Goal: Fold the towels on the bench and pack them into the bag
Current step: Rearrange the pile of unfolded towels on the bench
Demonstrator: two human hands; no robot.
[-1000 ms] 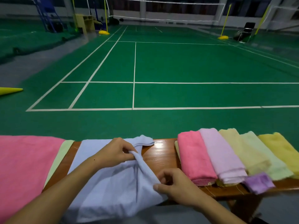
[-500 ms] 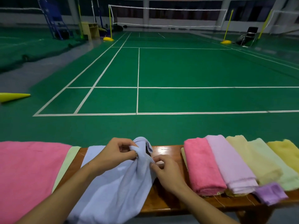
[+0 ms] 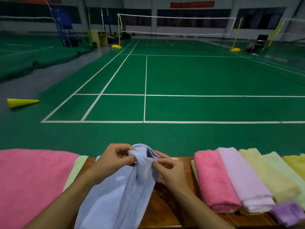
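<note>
Your right hand has joined your left hand, both now pinching the blue towel's corners together (first fold forming).

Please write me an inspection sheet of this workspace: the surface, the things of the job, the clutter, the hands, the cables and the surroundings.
Surface: wooden bench, mostly covered by cloth.
Job's things: blue towel bunched at its far end, draped over the near edge; flat pink towel on the left with a pale green towel beside it; row of folded towels on the right; small purple cloth in front of them. No bag in view.
Clutter: nothing seen.
Hands: left hand and right hand both pinch the blue towel's top edge.
Cables: nothing seen.
Surroundings: green court, net, yellow cone lying on the floor, chair.
</note>
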